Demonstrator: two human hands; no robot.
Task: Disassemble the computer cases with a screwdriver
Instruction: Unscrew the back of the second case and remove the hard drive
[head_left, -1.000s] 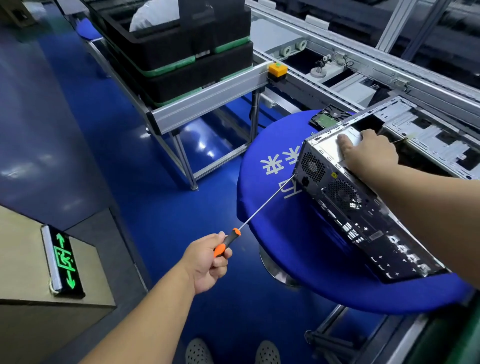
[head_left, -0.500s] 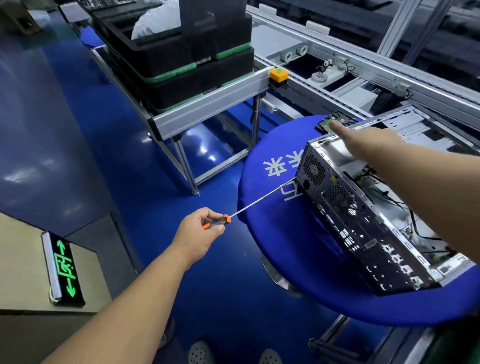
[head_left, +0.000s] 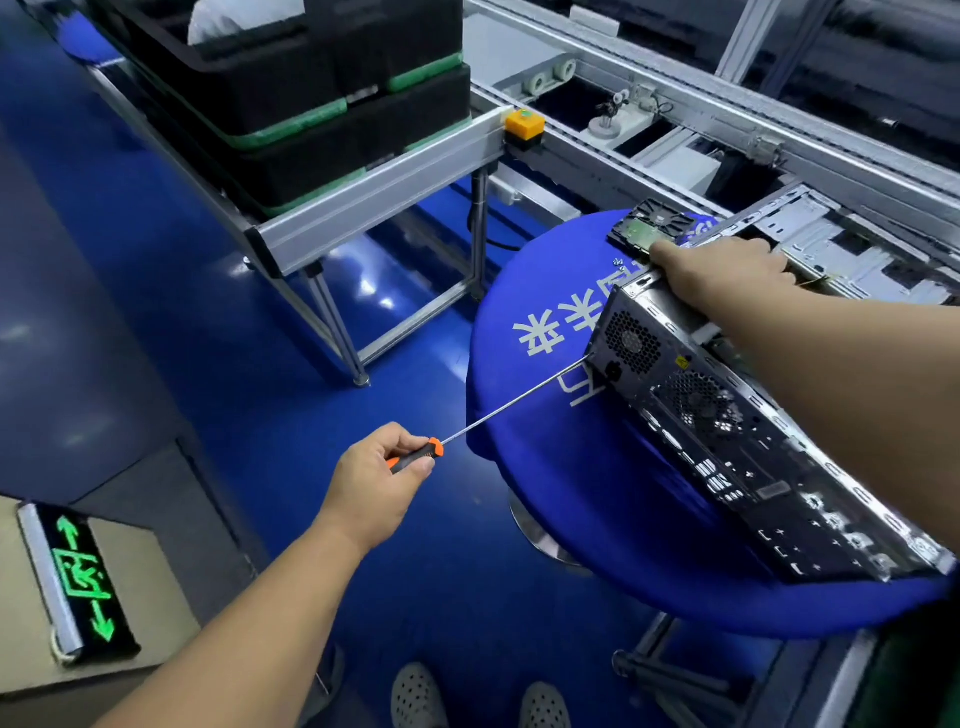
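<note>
Carefully, I'm gripping the screwdriver (head_left: 415, 454) in my left hand (head_left: 376, 480), right hand (head_left: 722, 273) curled over the heavy, rigid computer case's (head_left: 737, 431) top far corner.

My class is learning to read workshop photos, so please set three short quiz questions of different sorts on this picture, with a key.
1. True or false: the left hand grips the screwdriver by its handle.
2. Where does the screwdriver's tip meet the computer case? A) the near lower corner of its back panel B) its fan grille C) its top edge
3. Fill in: the right hand rests on the case's ____ edge, beside the hard drive lying on the blue table.

Key: 1 true; 2 A; 3 top.
</note>
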